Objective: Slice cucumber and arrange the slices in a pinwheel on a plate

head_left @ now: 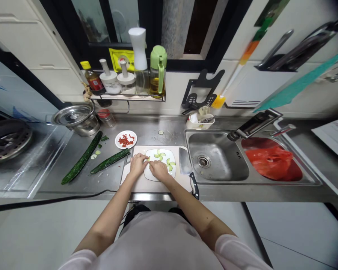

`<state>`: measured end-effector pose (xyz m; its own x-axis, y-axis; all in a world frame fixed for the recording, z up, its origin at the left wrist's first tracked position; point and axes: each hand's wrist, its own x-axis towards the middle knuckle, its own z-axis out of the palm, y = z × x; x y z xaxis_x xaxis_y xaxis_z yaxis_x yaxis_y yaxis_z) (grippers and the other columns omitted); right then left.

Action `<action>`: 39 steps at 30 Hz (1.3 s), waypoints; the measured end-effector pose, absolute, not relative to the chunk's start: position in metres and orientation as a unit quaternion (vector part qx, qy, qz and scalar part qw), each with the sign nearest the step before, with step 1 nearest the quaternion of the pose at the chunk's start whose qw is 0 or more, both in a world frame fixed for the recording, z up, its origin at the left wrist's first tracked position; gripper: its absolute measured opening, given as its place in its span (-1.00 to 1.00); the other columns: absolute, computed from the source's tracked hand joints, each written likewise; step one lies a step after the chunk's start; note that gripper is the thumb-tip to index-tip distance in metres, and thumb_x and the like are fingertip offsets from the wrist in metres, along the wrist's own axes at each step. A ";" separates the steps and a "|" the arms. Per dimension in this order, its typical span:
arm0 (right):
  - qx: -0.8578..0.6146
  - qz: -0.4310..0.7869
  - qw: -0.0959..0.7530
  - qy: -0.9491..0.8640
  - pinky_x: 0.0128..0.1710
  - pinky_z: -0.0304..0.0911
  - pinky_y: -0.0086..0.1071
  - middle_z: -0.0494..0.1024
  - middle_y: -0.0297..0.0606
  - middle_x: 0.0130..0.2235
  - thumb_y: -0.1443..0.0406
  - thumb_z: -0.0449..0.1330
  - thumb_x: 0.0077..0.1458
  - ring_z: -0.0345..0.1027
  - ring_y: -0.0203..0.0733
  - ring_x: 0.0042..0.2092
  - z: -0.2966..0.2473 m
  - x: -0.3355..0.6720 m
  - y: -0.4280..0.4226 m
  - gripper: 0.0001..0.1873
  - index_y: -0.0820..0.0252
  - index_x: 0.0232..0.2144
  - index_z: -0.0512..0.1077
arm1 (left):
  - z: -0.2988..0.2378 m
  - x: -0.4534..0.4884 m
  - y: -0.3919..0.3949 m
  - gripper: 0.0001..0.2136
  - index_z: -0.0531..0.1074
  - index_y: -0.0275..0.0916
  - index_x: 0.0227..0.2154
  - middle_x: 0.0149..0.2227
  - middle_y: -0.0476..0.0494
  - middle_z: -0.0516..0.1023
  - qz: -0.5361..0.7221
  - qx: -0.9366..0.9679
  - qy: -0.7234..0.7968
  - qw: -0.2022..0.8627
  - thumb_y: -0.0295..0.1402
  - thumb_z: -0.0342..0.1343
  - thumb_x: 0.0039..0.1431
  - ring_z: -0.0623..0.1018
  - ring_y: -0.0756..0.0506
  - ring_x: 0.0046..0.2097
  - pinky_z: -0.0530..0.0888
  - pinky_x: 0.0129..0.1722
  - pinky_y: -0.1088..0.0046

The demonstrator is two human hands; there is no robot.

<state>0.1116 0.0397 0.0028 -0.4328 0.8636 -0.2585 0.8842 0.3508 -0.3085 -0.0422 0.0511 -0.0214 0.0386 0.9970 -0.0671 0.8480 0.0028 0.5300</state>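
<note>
A white plate (pixel 161 177) with rounded corners lies on the pale cutting board (pixel 128 183). Thin cucumber slices (pixel 159 154) are set on it in pinwheel-like groups at the back and right. My left hand (pixel 138 164) is over the plate's left edge, its fingertips closed around a small cucumber slice (pixel 148 159). Beside it, my right hand (pixel 159 170) rests low over the plate with curled fingers meeting near the same slice. What its fingertips grip is hidden. A broad-bladed kitchen knife (pixel 185 162) lies on the board's right side, black handle toward me.
Left of the board lie a whole cucumber (pixel 83 159), a cut cucumber (pixel 109 161) and some offcuts (pixel 94 155). Behind them stand a small plate (pixel 117 144) of chopped red pieces and a lidded steel pot (pixel 83 125). The sink (pixel 219 161) is at right, a red bag (pixel 270 161) in its second basin.
</note>
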 end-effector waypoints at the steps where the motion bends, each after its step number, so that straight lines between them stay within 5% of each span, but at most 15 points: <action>1: 0.532 -0.205 0.025 0.821 -0.14 0.22 -0.32 0.53 -0.09 -0.11 0.27 -0.11 0.30 0.36 -0.07 -0.05 0.003 0.111 0.040 -0.62 0.19 0.03 0.38 | -0.022 -0.042 0.051 -0.78 0.57 -0.09 -0.17 -0.20 -0.18 0.47 0.170 0.685 0.673 0.222 -0.28 0.13 0.15 0.40 -0.22 -0.07 0.21 -0.06 0.24; 39: 0.548 -0.200 0.028 0.812 -0.16 0.20 -0.33 0.55 -0.10 -0.15 0.25 -0.07 0.28 0.39 -0.07 -0.07 0.000 0.114 0.038 -0.66 0.17 -0.01 0.39 | -0.024 -0.042 0.051 -0.80 0.59 -0.07 -0.20 -0.19 -0.17 0.43 0.193 0.671 0.675 0.239 -0.27 0.17 0.11 0.39 -0.21 -0.05 0.23 -0.03 0.24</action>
